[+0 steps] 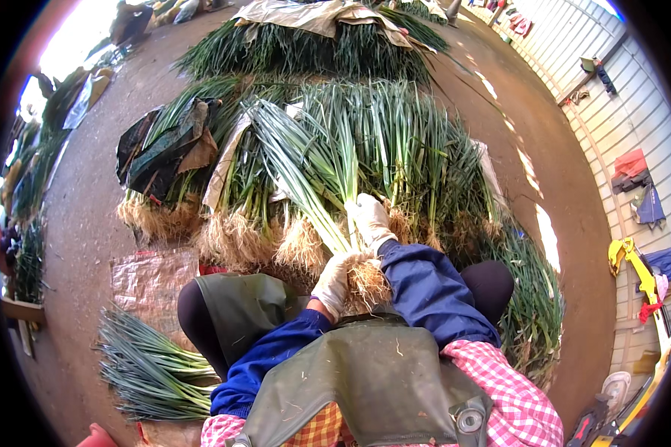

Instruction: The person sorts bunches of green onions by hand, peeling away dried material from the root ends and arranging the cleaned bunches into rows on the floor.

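Observation:
My two gloved hands hold green onions in front of my lap, with the long green leaves leaning away and to the left. My left hand (335, 281) is closed round the pale lower stalks of the held green onions (311, 201), close to their tangled roots (367, 286). Farther up and to the right, my right hand (370, 218) is wrapped round stalks too; its fingertips are partly hidden. Just beyond lies a wide row of green onions (406, 141), with brown roots toward me.
Dark plastic sheeting (175, 153) covers part of the row's left end. A trimmed-looking bunch (156, 365) lies at my left by a reddish sack (153, 279). Another pile (298, 52) is farther off. Leaves (533, 305) lie at my right; a yellow-framed object (652, 320) stands by the wall.

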The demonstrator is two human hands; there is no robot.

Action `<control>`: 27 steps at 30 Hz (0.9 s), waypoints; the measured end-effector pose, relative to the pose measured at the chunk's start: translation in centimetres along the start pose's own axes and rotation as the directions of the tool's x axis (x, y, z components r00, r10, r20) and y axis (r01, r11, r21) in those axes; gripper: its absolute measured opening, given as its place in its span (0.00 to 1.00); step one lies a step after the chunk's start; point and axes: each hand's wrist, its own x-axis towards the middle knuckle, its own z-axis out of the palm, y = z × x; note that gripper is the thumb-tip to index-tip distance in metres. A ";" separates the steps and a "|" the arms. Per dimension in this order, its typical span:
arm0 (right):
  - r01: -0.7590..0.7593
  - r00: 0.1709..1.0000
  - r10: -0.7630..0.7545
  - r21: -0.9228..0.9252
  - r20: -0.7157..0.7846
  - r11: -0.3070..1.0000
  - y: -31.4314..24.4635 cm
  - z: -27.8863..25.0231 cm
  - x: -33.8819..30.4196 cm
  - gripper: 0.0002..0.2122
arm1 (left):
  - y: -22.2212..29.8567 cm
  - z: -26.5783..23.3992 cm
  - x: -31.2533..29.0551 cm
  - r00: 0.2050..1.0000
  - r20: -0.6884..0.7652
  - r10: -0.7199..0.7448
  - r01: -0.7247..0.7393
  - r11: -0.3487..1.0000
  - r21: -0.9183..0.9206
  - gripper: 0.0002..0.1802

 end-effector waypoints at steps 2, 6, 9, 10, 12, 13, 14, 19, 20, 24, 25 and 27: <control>0.202 0.961 -0.246 -0.287 -0.129 0.937 -1.3 -0.1 -0.7 0.14 | -0.1 0.3 0.2 0.999 -0.039 0.028 -0.027 1.000 0.013 0.10; 0.429 0.880 -0.452 -0.164 -0.143 0.888 -2.2 -1.5 -2.2 0.09 | -0.5 -1.2 1.9 0.991 -0.075 0.111 -0.108 0.993 0.039 0.09; 0.208 0.974 -0.228 0.335 0.021 0.919 -5.5 -3.7 -6.2 0.06 | -0.1 -2.1 2.7 0.972 -0.129 0.198 -0.202 0.979 -0.018 0.09; -0.026 0.985 -0.082 0.591 0.155 0.806 -6.7 -5.2 -7.9 0.07 | 0.5 -1.5 2.2 0.966 -0.130 0.225 -0.228 0.974 -0.009 0.10; -0.066 0.974 -0.080 0.599 0.213 0.798 -5.6 -6.9 -9.0 0.07 | 0.6 -1.5 1.8 0.950 -0.063 0.305 -0.307 0.951 -0.019 0.11; -0.094 0.973 -0.069 0.649 0.221 0.755 -6.0 -8.3 -9.7 0.06 | 1.1 -0.6 0.6 0.973 -0.027 0.230 -0.231 0.972 -0.043 0.12; -0.122 0.973 -0.058 0.707 0.225 0.697 -5.6 -9.0 -9.5 0.08 | 1.3 -0.1 -0.1 0.988 0.012 0.153 -0.152 0.986 -0.064 0.13; -0.073 0.990 -0.072 0.881 0.120 0.468 -6.7 -9.4 -8.8 0.09 | 1.1 0.4 0.4 0.982 0.057 0.180 -0.172 0.978 -0.117 0.20; -0.108 0.983 -0.086 0.891 0.162 0.442 -6.4 -9.1 -8.7 0.09 | 1.1 0.5 0.4 0.993 0.026 0.119 -0.112 0.976 -0.187 0.21; -0.285 0.935 -0.063 0.847 0.348 0.449 -6.0 -5.8 -9.5 0.09 | 0.2 -0.3 0.0 0.977 0.081 0.197 -0.190 0.978 -0.085 0.22; -0.400 0.905 0.026 0.829 0.424 0.392 -6.0 -5.3 -9.8 0.09 | -0.1 -1.4 0.6 0.989 0.053 0.140 -0.126 0.970 -0.207 0.16; -0.470 0.879 0.030 0.852 0.477 0.231 -5.6 -5.2 -10.6 0.08 | -0.4 -4.3 3.1 0.988 0.004 0.154 -0.153 0.987 -0.055 0.13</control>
